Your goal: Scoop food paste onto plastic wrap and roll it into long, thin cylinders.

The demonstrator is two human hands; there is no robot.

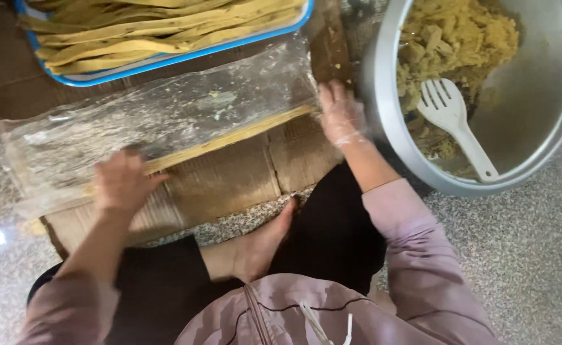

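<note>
Two hands press down on a long, thin strip of yellowish dough (230,137) lying under a clear plastic sheet (166,121) on flattened cardboard (242,172) spread over the floor. The left hand (122,182) lies flat, fingers spread, on the strip's near end; it grasps nothing. The right hand (342,115), in a thin clear glove, rests palm down at the far end, its grip likewise loose and flat, closed around nothing.

The strip looks soft, light and easy to tear or stretch; it would probably sag if lifted by one end, so supporting it at both ends, or carrying it on the plastic, seems safest. The plastic is smeared with crumbs and likely a little slippery.

Beyond the sheet sits a blue-rimmed tray (166,61) piled with similar finished strips (153,29). To the right stands a large metal bowl (383,96) holding crumbly yellow dough (460,35) and a white plastic fork-spoon (453,121). No labels or printed packages show. The person sits on a speckled stone floor (524,243), wearing a pale pink jacket (415,268).
</note>
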